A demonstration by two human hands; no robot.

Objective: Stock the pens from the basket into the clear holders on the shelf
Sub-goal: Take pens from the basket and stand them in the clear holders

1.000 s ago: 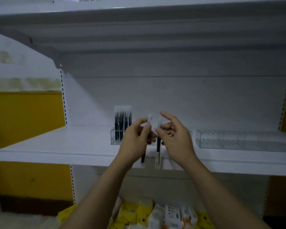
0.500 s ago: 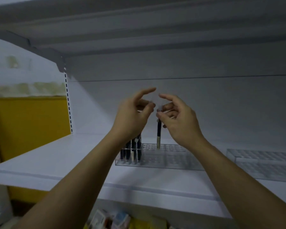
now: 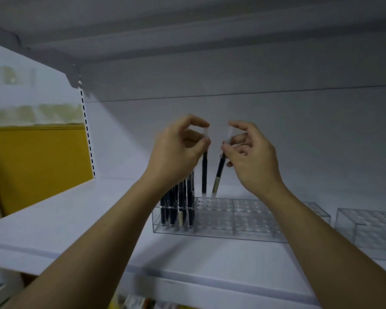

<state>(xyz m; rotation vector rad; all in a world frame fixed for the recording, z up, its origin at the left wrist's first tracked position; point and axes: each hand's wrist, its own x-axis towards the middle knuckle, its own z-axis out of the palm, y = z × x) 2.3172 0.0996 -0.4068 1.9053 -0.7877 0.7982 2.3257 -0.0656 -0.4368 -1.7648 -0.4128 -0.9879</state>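
A clear holder (image 3: 250, 221) with a grid of holes stands on the white shelf (image 3: 80, 217). Several black pens (image 3: 181, 204) fill its left end. My left hand (image 3: 176, 152) pinches the clear cap of an upright black pen (image 3: 204, 172), whose tip sits just over a hole near the holder's back row. My right hand (image 3: 252, 155) pinches a second black pen (image 3: 218, 175), tilted, with its tip at the neighbouring hole. The basket is out of view.
A second clear holder (image 3: 370, 230) stands to the right on the same shelf. Another shelf hangs overhead (image 3: 187, 36). A yellow panel (image 3: 36, 161) lies left beyond the perforated upright. Packaged goods peek out below the shelf edge.
Both hands have come down from above the holder and moved slightly apart, so each pen's tip now reaches the holder's top. The view has moved closer to the shelf.
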